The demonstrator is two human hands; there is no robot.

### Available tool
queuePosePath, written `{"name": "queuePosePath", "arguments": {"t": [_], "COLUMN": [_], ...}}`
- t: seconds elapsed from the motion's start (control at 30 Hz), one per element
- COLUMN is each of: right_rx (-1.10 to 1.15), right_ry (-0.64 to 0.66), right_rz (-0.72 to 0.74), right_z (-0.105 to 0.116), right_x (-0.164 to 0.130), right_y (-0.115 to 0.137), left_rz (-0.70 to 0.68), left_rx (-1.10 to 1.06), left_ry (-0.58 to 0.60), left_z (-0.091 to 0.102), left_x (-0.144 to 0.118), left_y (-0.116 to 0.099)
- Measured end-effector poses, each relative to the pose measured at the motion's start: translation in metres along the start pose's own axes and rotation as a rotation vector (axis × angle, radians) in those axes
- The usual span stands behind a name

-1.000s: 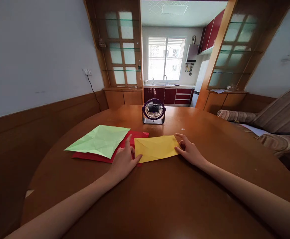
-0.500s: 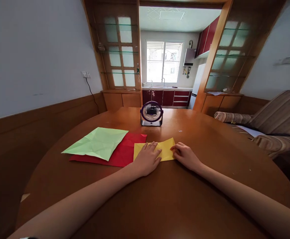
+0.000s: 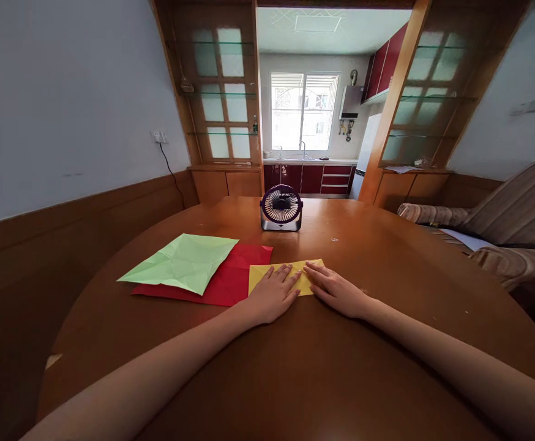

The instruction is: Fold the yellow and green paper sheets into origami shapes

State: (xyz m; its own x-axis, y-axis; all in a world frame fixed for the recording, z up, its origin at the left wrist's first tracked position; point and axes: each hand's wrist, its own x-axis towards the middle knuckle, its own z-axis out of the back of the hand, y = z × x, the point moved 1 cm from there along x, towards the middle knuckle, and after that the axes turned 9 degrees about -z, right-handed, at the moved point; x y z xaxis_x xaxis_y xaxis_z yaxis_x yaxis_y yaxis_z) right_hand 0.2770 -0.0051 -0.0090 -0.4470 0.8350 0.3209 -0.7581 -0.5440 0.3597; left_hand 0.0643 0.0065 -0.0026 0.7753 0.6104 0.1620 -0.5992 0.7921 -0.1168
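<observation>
A yellow sheet of paper (image 3: 259, 273), in a long rectangular shape, lies on the wooden table (image 3: 295, 380). My left hand (image 3: 274, 295) rests on its middle with the fingers spread. On the paper's right end lies my right hand (image 3: 336, 288), palm down, its fingers stretched out and the thumb apart. Much of the yellow paper is hidden beneath both hands. To the left, a creased light green sheet (image 3: 185, 262) overlaps a red sheet (image 3: 235, 278), whose right part reaches the yellow paper's left end.
A small dark fan (image 3: 281, 205) on a stand is at the table's far side. At the right stands a striped armchair (image 3: 506, 251). A black cord (image 3: 171, 171) hangs from a wall socket on the left. Beyond the table are kitchen cabinets (image 3: 311, 179).
My right hand has let go of the raised right edge of the yellow paper and flattened onto it, moving slightly left. The paper's right end now lies flatter. My left hand stays in place.
</observation>
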Motion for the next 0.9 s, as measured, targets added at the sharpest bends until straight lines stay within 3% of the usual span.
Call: {"name": "queuePosePath", "arguments": {"t": [0.13,0.47,0.57,0.7,0.9], "right_rx": [0.000,-0.036,-0.021,0.005,-0.077], "right_ry": [0.032,0.039,0.020,0.163,0.234], "right_rz": [-0.020,-0.015,0.105,0.324,0.321], "right_z": [-0.002,0.004,0.011,0.020,0.023], "right_x": [0.001,-0.004,-0.007,-0.010,-0.008], "right_y": [-0.004,0.002,0.009,0.022,0.029], "left_rz": [-0.011,0.151,0.122,-0.010,0.003], "left_rx": [-0.077,-0.071,-0.036,-0.012,-0.053], "left_ry": [0.057,0.168,0.098,0.025,0.142], "left_z": [0.005,0.037,0.036,0.028,0.018], "left_x": [-0.005,-0.025,-0.025,-0.023,-0.022], "left_y": [0.011,0.027,0.025,0.015,0.008]}}
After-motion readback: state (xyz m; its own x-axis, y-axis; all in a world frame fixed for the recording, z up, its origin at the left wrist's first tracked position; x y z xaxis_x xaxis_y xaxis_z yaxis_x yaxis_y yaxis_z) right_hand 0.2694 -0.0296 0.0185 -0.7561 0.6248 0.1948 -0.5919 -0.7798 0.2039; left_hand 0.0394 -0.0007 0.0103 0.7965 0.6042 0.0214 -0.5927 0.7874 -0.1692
